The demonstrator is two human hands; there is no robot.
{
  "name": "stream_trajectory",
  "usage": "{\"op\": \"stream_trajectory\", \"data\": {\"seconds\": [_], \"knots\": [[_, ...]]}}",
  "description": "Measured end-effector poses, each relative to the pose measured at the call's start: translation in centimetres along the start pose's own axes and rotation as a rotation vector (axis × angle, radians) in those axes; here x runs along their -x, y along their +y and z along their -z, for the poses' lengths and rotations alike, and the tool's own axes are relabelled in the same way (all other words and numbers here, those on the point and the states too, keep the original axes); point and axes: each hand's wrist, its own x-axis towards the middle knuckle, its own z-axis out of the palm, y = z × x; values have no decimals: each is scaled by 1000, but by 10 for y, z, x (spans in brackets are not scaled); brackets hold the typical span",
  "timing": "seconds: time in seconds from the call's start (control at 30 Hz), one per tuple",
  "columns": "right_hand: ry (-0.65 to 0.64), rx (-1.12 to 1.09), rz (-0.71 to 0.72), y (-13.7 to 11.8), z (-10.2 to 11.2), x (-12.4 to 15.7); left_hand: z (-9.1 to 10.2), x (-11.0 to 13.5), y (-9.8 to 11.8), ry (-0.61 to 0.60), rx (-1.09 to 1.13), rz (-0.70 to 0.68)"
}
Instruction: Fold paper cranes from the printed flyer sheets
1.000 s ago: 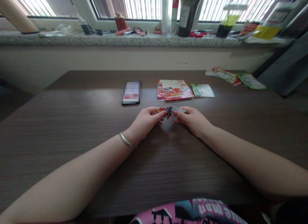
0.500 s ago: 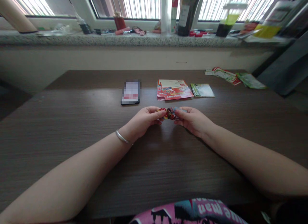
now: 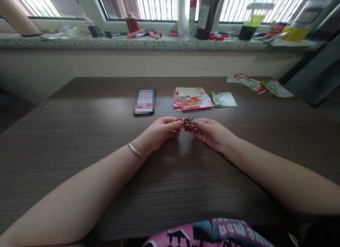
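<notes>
A small, shiny printed wrapper [image 3: 188, 124], red, yellow and dark with a pale end, is stretched between my two hands just above the table. Its left end is pinched between thumb and fingers of my left hand [image 3: 167, 127], which has a silver bangle at the wrist. At the other end, my right hand [image 3: 209, 129] is closed on the pale part. The wrapper looks twisted or crumpled in the middle. Whether anything is inside it, I cannot tell.
Beyond my hands, a phone [image 3: 145, 102] with a blurred-out screen lies on the dark wooden table [image 3: 79, 141]. Red printed cards [image 3: 195, 100] and a green-white packet [image 3: 224, 99] lie right of it. More packets [image 3: 276, 88] are at the far right. Bottles and jars crowd the windowsill [image 3: 119, 43].
My hands stay in almost the same place. The wrapper has shifted slightly between my fingers, and my right fingers have moved a little.
</notes>
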Motion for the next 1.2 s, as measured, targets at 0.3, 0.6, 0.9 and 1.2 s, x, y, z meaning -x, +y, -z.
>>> {"op": "stream_trajectory", "data": {"seconds": [0.3,0.6,0.9,1.2], "knots": [[-65,-21,10,-1,1,-2,2,1,2,-41,12,-7],[-61,-47,-45,-2,3,-3,4,0,0,-40,6,4],[-31,-77,-50,-1,3,-2,3,1,0,-51,33,13],[10,-152,-61,0,-1,-3,2,1,1,-43,35,10]]}}
